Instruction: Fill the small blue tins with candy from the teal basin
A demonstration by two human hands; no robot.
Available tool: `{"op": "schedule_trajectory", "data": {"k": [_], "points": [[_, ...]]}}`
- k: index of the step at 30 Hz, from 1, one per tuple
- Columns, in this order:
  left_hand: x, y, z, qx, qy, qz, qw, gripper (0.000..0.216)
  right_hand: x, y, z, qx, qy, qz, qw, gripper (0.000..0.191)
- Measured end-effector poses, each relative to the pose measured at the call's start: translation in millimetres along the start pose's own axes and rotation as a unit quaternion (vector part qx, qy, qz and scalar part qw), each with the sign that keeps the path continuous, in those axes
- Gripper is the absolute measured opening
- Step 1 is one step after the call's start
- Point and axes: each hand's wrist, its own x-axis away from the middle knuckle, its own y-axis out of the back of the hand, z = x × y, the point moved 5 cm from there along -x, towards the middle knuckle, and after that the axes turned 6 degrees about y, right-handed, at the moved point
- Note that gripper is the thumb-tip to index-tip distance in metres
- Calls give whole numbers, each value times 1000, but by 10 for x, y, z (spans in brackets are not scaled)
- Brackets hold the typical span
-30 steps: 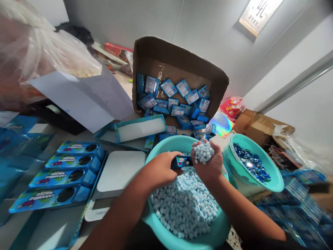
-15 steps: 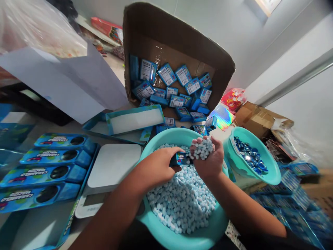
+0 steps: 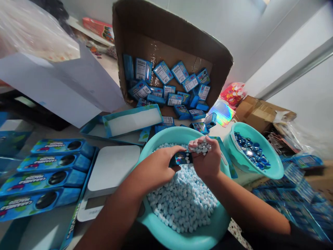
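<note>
A small blue candy box (image 3: 182,158) is gripped between the thumb and fingers of my left hand (image 3: 158,168). My right hand (image 3: 208,162) is cupped around a handful of pale blue and white candies (image 3: 203,147), its edge up against the box's end. A few white candies show at the box. Both hands are above a turquoise tub (image 3: 166,235) holding a deep heap of the same candies (image 3: 183,205). How full the box is inside, I cannot tell.
A cardboard carton (image 3: 179,31) with several blue boxes stands behind the tub. To the left are a white scale (image 3: 113,166) and blue display packs with round windows (image 3: 52,177). At the right, another turquoise tub (image 3: 277,170) holds shiny blue pieces.
My right hand has tipped and closed in on the box, and fewer candies show in its palm. My left hand keeps its hold on the box. The view has shifted slightly.
</note>
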Motion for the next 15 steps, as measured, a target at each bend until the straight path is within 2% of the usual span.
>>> {"op": "schedule_trajectory", "data": {"k": [4,8,11,13,15], "points": [[15,8,-29,2,-11,-11,1000,60,30,-39,31,26,28,15,999,21],[12,12,-20,13,-8,-22,1000,56,74,-94,37,63,53,63,995,20],[-6,88,-38,41,-8,-69,997,46,57,-99,18,74,50,86,992,23],[16,201,-129,101,-42,-116,987,42,27,-62,2,72,32,75,994,24],[87,336,-270,214,-106,-138,961,38,2,-15,-4,67,16,58,996,22]]}}
